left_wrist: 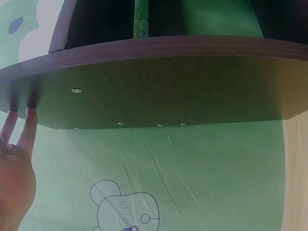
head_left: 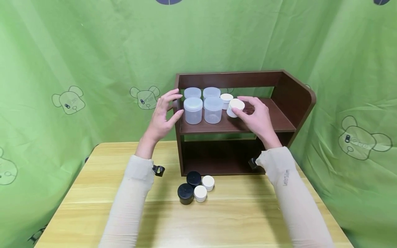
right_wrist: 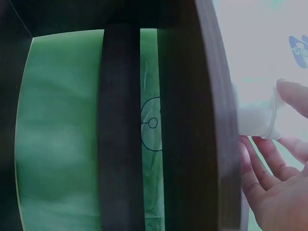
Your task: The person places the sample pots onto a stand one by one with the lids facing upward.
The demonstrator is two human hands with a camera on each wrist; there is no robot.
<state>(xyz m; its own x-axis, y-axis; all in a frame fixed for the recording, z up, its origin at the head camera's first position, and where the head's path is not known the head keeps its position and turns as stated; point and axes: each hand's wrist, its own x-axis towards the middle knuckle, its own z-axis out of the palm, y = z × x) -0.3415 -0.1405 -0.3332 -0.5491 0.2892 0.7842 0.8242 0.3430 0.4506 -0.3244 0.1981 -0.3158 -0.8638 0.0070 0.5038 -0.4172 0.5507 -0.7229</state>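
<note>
A small white jar (head_left: 234, 109) with a white lid is pinched by my right hand (head_left: 255, 115), slightly tilted over the front of the upper shelf (head_left: 235, 126). In the right wrist view, the thumb lies on one side of this jar (right_wrist: 257, 115) and the fingers on the other. Just behind it stands another small white jar (head_left: 226, 100). Several larger translucent jars (head_left: 193, 112) with lids are grouped at the shelf's left end. My left hand (head_left: 162, 115) is spread beside them, and in the left wrist view its fingertips meet the shelf unit's outer side panel (left_wrist: 154, 91).
Two black jars (head_left: 185, 193) and two small white jars (head_left: 200, 193) sit close together on the wooden table (head_left: 242, 220), in front of the dark brown shelf unit (head_left: 299, 100). A lower shelf (head_left: 217, 156) lies beneath. Green curtain (head_left: 108, 44) hangs behind and at both sides.
</note>
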